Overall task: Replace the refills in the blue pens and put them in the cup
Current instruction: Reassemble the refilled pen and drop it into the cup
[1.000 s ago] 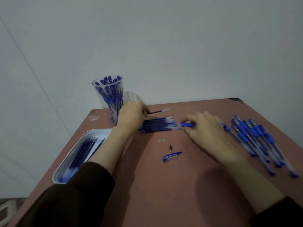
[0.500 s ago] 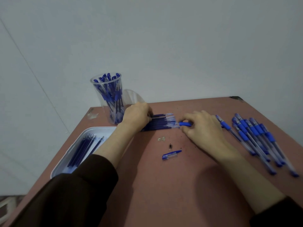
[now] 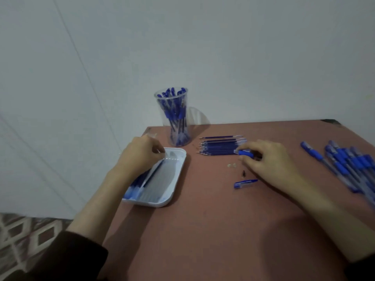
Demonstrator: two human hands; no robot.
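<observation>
Reddish-brown board makes the table (image 3: pixel 203 240), and both hands rest on its far half. Beyond the left hand (image 3: pixel 140 157) and a little to its right stands the clear cup (image 3: pixel 174 116), upright and already full of blue pens. Under this hand lies the white tray (image 3: pixel 174 183) with used refills (image 3: pixel 142 181) inside; the fingers are curled over the far end of the tray and seem to pinch one dark refill that slants down into it, but the picture is blurred there, so I cannot tell if it is gripped or already let go.

To the right of the right hand (image 3: pixel 269 159), well apart, lies the heap of blue pens (image 3: pixel 349 165) that wait for their turn. Between the two hands, just beside the right fingertips, is the row of new refills (image 3: pixel 219 146). The right hand is half closed and holds a pen barrel (image 3: pixel 245 153) with a blue grip against the table. Nearer to the person than this hand lie a pen cap (image 3: pixel 244 183) and a small dark tip (image 3: pixel 243 173).

I judge the step to be throwing away the old refill. Next, the left hand should pick one new refill from the row and slide it into the held barrel; the thin refill needs careful aiming.
</observation>
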